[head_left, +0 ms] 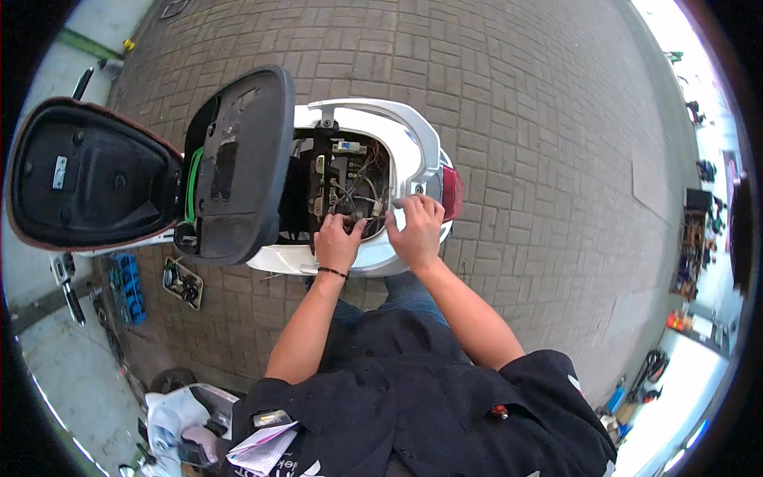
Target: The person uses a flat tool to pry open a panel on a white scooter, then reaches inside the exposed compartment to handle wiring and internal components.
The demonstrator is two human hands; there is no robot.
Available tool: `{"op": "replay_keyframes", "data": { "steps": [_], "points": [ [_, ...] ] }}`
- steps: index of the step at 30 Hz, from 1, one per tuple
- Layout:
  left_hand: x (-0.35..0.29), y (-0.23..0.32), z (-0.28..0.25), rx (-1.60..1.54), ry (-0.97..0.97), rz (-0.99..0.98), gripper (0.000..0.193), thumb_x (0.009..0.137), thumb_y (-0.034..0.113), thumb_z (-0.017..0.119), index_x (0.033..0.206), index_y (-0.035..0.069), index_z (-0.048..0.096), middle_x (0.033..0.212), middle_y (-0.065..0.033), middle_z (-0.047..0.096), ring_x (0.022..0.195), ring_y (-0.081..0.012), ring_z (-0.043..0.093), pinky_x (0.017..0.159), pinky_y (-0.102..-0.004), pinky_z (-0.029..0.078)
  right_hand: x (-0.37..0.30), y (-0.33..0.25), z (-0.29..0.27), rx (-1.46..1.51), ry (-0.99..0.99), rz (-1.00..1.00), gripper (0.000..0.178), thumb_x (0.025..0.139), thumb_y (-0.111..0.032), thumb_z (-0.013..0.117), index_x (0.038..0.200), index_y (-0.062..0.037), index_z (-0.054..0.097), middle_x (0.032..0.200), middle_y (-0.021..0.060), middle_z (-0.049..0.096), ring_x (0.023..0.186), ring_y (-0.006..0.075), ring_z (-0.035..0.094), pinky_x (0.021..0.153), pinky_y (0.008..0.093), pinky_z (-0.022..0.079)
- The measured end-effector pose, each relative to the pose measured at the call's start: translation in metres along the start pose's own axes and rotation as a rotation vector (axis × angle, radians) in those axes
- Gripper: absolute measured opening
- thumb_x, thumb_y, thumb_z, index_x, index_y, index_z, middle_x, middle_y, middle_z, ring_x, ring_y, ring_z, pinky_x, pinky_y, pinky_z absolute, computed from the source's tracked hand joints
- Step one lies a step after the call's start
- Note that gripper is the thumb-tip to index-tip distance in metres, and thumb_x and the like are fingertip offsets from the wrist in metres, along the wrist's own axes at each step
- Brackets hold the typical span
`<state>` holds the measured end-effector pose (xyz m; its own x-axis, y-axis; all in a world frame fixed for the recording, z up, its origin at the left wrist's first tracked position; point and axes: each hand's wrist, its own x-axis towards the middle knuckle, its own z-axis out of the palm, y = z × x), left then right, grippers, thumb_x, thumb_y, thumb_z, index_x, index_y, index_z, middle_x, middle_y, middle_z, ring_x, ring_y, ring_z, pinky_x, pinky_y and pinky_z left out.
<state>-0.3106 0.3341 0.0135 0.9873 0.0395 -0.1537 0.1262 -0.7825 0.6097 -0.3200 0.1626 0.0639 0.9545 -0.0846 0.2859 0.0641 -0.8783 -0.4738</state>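
Both forearms come up from the bottom edge over a black shirt, elbows bent, reaching forward into the back of a white scooter [409, 127]. The left hand [338, 238] has a black band on the wrist and its fingers are curled down into the open compartment [346, 179], pinching at the tangle of wires [358, 195] there. The right hand [417, 226] lies flat and open, fingers spread on the white rim just beside the red tail light [451, 191], holding nothing. The seat [87, 179] and inner black cover [238, 163] are flipped up to the left. Everything sits on grey brick paving [517, 119], with a blue tool tray [127, 286] lying off to the left.
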Motion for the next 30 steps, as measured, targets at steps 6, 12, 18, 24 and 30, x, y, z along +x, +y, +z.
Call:
{"op": "replay_keyframes", "data": {
  "steps": [6, 12, 18, 24, 30],
  "points": [
    [-0.001, 0.01, 0.014, -0.059, 0.03, -0.17, 0.032, 0.078, 0.032, 0.078, 0.082, 0.002, 0.067, 0.086, -0.0145, 0.063, 0.079, -0.0365, 0.064, 0.069, -0.0457, 0.049, 0.001, 0.006, -0.005, 0.098, -0.115, -0.046, 0.018, 0.079, -0.02, 0.072, 0.093, -0.0096, 0.066, 0.093, 0.0058, 0.066, 0.105, 0.0265, 0.059, 0.099, 0.0436, 0.033],
    [-0.004, 0.007, 0.021, -0.088, 0.177, -0.199, 0.023, 0.078, 0.02, 0.073, 0.078, 0.001, 0.061, 0.084, -0.0156, 0.059, 0.077, -0.0387, 0.061, 0.069, -0.0466, 0.049, 0.0, 0.013, -0.009, 0.141, -0.187, -0.125, 0.018, 0.08, -0.022, 0.071, 0.092, -0.0093, 0.066, 0.092, 0.006, 0.065, 0.104, 0.0258, 0.059, 0.1, 0.0475, 0.032],
    [-0.005, 0.008, 0.02, -0.156, 0.236, -0.195, 0.023, 0.08, 0.015, 0.071, 0.096, 0.001, 0.062, 0.094, -0.0156, 0.063, 0.084, -0.0361, 0.064, 0.071, -0.0436, 0.051, 0.0, 0.019, -0.012, 0.173, -0.215, -0.195, 0.017, 0.081, -0.021, 0.071, 0.091, -0.0093, 0.066, 0.09, 0.0051, 0.065, 0.1, 0.0252, 0.06, 0.101, 0.0492, 0.031],
    [-0.006, 0.012, 0.009, -0.35, 0.111, -0.253, 0.029, 0.084, 0.009, 0.067, 0.111, 0.002, 0.062, 0.095, -0.0153, 0.067, 0.083, -0.0286, 0.067, 0.072, -0.0379, 0.053, -0.001, 0.019, -0.01, 0.207, -0.22, -0.249, 0.017, 0.079, -0.019, 0.072, 0.09, -0.0088, 0.066, 0.088, 0.0054, 0.068, 0.096, 0.0242, 0.062, 0.101, 0.0466, 0.032],
    [-0.01, 0.01, 0.007, -0.379, 0.308, -0.187, 0.023, 0.087, 0.007, 0.062, 0.11, 0.001, 0.063, 0.093, -0.0146, 0.067, 0.083, -0.0304, 0.066, 0.074, -0.0386, 0.052, 0.0, 0.019, -0.01, 0.181, -0.296, -0.277, 0.017, 0.081, -0.022, 0.071, 0.092, -0.0105, 0.066, 0.088, 0.0026, 0.066, 0.099, 0.0226, 0.061, 0.102, 0.0492, 0.031]
  ]
}}
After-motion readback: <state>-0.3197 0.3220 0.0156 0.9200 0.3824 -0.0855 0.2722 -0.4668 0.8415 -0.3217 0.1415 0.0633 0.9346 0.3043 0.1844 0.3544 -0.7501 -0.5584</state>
